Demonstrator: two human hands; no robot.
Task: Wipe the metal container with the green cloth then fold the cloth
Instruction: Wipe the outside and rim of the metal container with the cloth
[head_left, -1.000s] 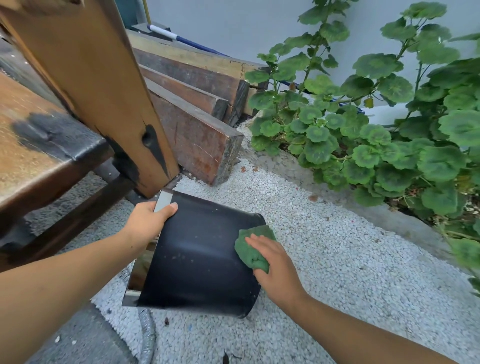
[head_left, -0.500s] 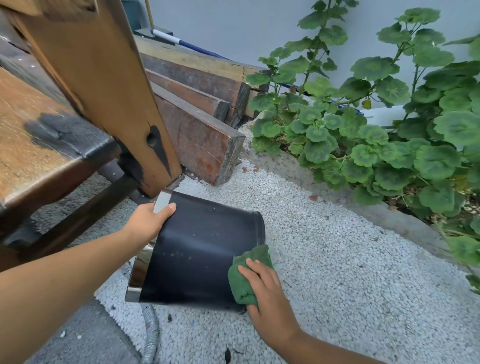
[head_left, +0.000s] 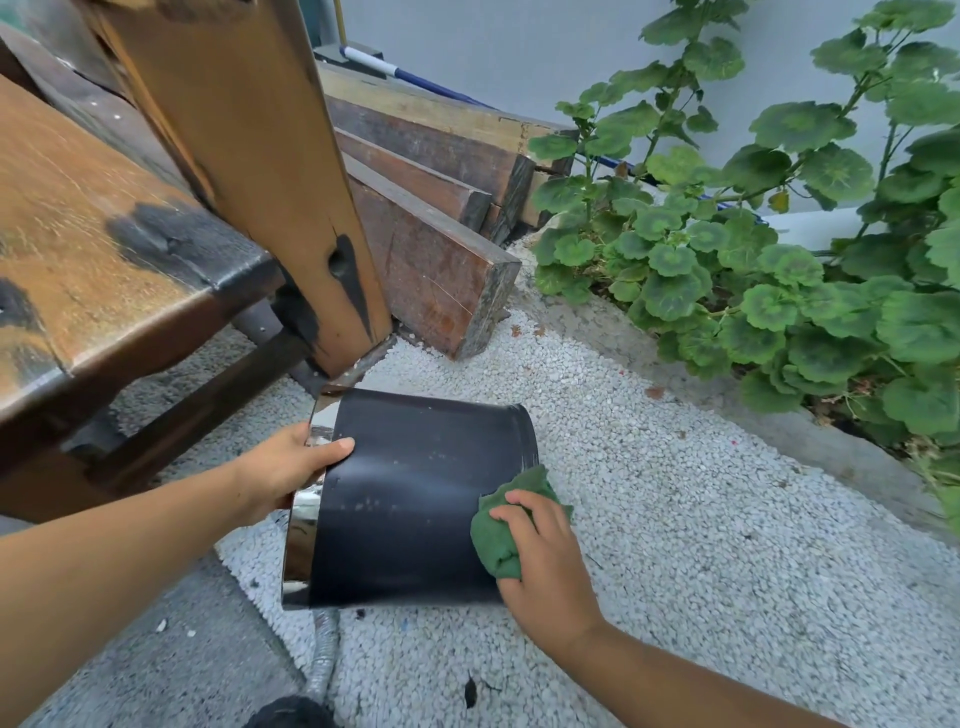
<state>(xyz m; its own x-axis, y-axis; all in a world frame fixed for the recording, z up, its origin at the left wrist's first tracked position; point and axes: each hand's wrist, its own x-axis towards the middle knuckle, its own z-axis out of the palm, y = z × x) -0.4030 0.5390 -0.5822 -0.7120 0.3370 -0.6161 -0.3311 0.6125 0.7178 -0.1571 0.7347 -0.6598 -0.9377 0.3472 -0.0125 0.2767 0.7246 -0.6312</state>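
A black metal container (head_left: 410, 499) with a shiny chrome rim lies on its side over white gravel, its rim turned to the left. My left hand (head_left: 288, 470) grips that rim, thumb on the black wall. A bunched green cloth (head_left: 498, 525) is pressed against the container's right end near its base. My right hand (head_left: 545, 561) holds the cloth, fingers curled over it. The container's inside is hidden.
A worn wooden bench (head_left: 104, 260) with a slanted leg (head_left: 270, 171) stands at the left. Stacked timber beams (head_left: 431, 208) lie behind. Leafy green plants (head_left: 779, 260) fill the right beyond a concrete kerb. A grey hose (head_left: 324, 654) runs under the container.
My right hand with the cloth slid down the container's right end, from its upper part toward the lower edge. My left hand kept its grip on the rim.
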